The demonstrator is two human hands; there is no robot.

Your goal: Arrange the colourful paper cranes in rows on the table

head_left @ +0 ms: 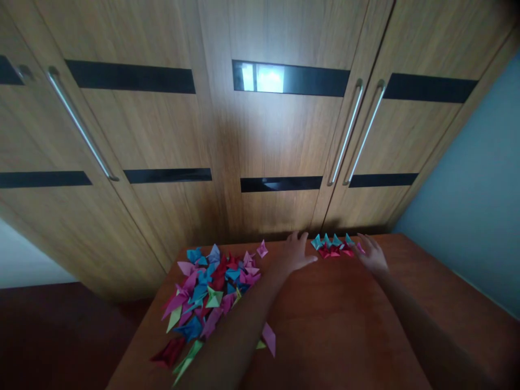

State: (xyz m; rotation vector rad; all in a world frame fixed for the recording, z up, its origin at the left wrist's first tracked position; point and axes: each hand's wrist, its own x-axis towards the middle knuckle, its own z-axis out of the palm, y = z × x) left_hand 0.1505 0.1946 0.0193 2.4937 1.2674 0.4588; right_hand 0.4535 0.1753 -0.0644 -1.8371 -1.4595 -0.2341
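Observation:
My right hand [372, 258] is at the right end of a short row, thumb and fingers around a small pink origami piece [361, 247]. Beside it stand several teal origami pieces [326, 240], with red origami pieces [333, 251] in front of them. My left hand [296, 253] hovers left of this row, fingers spread and nothing in them. To its left, a single pink origami piece [262, 248] lies apart from a large loose pile of folded paper pieces [215, 297] in blue, red, pink, purple and green. My left forearm hides part of the pile.
The reddish-brown wooden table [337, 319] backs onto a tall wooden wardrobe [276, 135] with dark strips and long metal handles [347, 135]. A bluish wall [467, 200] runs along the right side. Dark floor [60, 330] shows at the lower left.

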